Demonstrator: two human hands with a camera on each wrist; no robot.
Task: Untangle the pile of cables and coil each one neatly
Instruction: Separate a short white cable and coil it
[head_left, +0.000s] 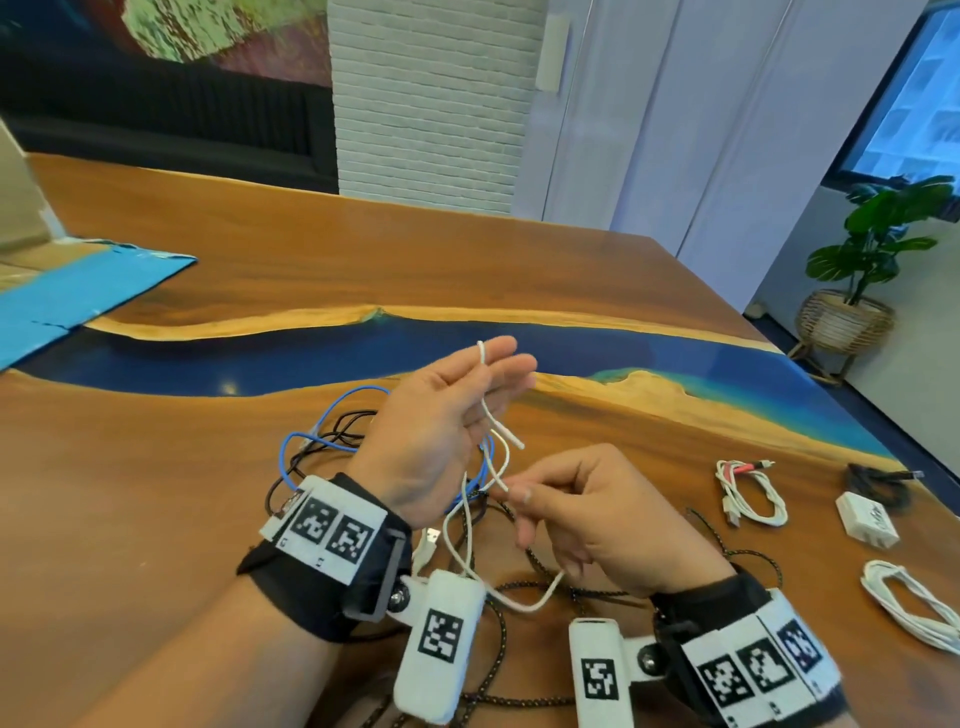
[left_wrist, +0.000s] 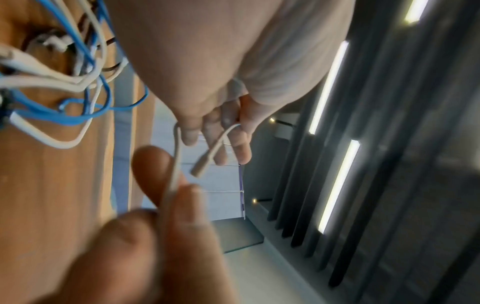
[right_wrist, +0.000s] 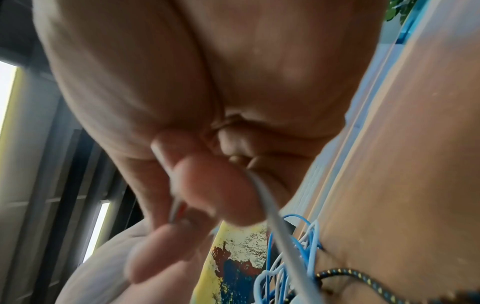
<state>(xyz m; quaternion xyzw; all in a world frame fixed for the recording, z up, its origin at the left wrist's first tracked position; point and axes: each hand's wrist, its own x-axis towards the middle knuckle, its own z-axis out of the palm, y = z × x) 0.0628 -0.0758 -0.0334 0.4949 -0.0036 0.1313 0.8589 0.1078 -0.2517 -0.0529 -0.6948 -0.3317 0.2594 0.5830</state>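
White cable (head_left: 487, 415) hung between both hands above the bench (head_left: 156, 493), near the middle of its near side. The left hand (head_left: 441, 431) was raised palm up with its fingers (head_left: 511, 364) nearly straight, and the cable looped over them, its small white plug end (head_left: 511, 439) dangling just right of the palm. The right hand (head_left: 587, 514), lower and nearer, pinched the same cable between thumb and forefinger, its other fingers curled in; from the pinch the cable sagged toward the near edge. Under the hands lay the rest of the pile: a blue cable (head_left: 332, 431), a thin black cable (head_left: 343, 421) and a braided black cable (head_left: 498, 644), crossing one another. To the right, well apart from the pile, lay a coiled white and red cable (head_left: 748, 493), a white charger (head_left: 867, 519) and another coiled white cable (head_left: 909, 603).
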